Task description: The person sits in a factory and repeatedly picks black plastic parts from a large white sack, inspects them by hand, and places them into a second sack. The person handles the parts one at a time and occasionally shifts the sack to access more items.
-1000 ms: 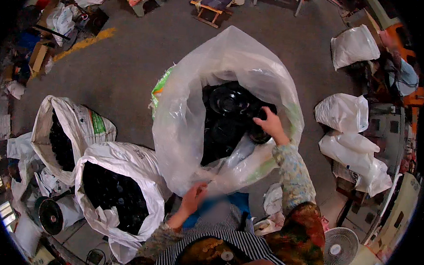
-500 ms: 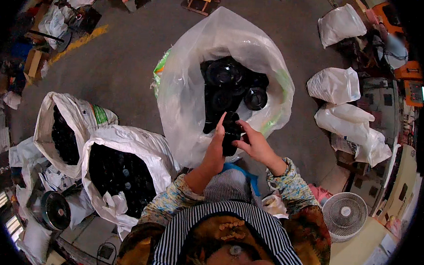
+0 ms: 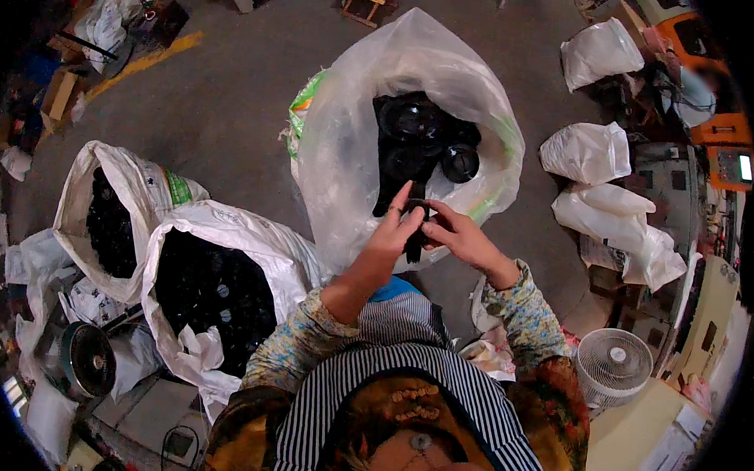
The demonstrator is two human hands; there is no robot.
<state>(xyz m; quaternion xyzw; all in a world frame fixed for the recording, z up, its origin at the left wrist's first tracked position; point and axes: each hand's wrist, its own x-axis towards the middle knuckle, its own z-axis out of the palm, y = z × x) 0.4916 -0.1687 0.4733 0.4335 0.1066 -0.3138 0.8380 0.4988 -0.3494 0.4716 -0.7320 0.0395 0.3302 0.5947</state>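
Observation:
Between both hands, over the near edge of a large translucent plastic bag (image 3: 339, 150), I hold a black plastic part (image 3: 413, 245). It looks narrow from this side, and fingers cover much of it. My left hand (image 3: 390, 234) is closed on its left side, with one finger stretched upward. Thumb and fingers of my right hand (image 3: 461, 239) pinch the right side. Inside the bag lie several round, glossy black plastic parts (image 3: 412, 121), apparently of a similar sort.
Two white woven sacks (image 3: 296, 247) filled with small black pieces stand open at left. A dark fan (image 3: 89, 359) is beside them, and a white fan (image 3: 613, 368) stands at right. White sacks (image 3: 584, 154) line the right side. A small wooden stool (image 3: 363, 3) is at the far side.
The black part has been turned and now shows a narrower side. My left fingers have curled further over it. The whole view has shifted slightly.

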